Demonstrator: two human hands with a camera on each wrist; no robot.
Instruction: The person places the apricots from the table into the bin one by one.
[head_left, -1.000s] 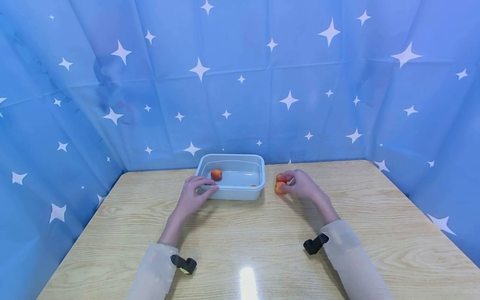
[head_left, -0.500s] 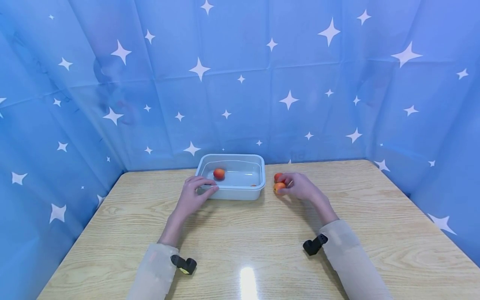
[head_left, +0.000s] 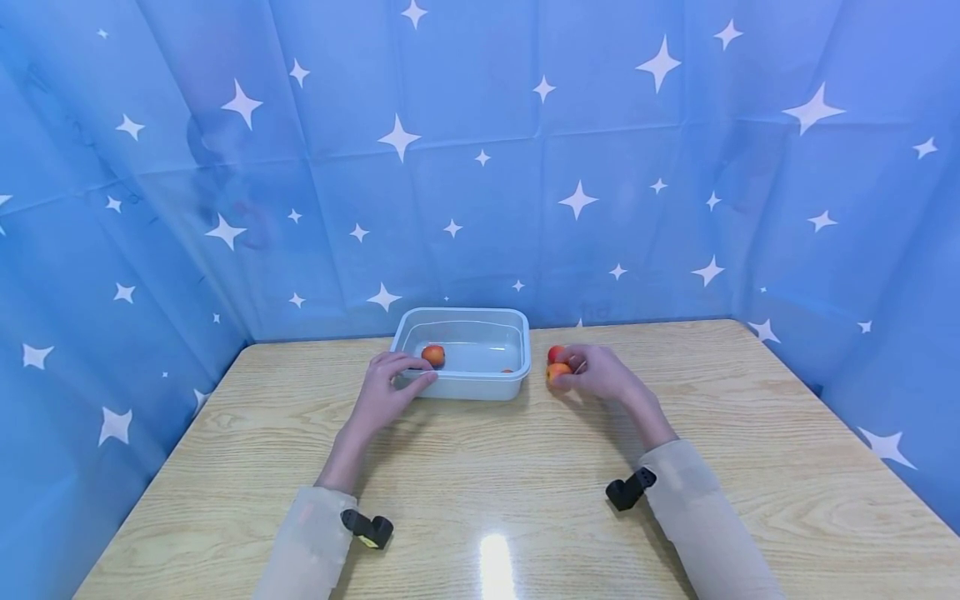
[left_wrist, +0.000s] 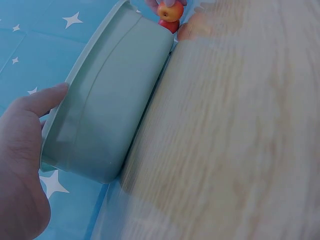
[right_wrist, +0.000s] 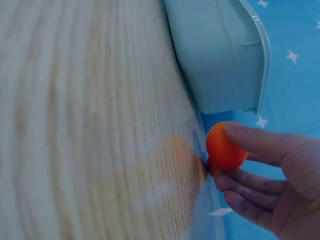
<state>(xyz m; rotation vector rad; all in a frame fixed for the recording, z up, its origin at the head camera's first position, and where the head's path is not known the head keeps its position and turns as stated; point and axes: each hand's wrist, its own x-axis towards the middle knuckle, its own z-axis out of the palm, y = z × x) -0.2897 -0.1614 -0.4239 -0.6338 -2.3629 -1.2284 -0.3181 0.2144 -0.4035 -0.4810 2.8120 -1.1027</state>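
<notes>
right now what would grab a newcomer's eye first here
The star-printed blue cloth backdrop wraps round the pale wooden table. On it sits a clear plastic rectangular tub with a small orange fruit inside. The left hand grips its rim; the right hand pinches another orange fruit beside it.

Wooden table inside a starry blue booth

A light wood-grain table (head_left: 480, 467) fills the lower half of the head view, with a bright glare spot low at centre. Blue cloth (head_left: 480, 167) printed with white stars of mixed sizes rises behind the table across the upper half and folds in along the left and right edges of the frame; creases cross it in a loose grid. In the wrist views the same cloth shows at the upper left and along the right edge.
</notes>
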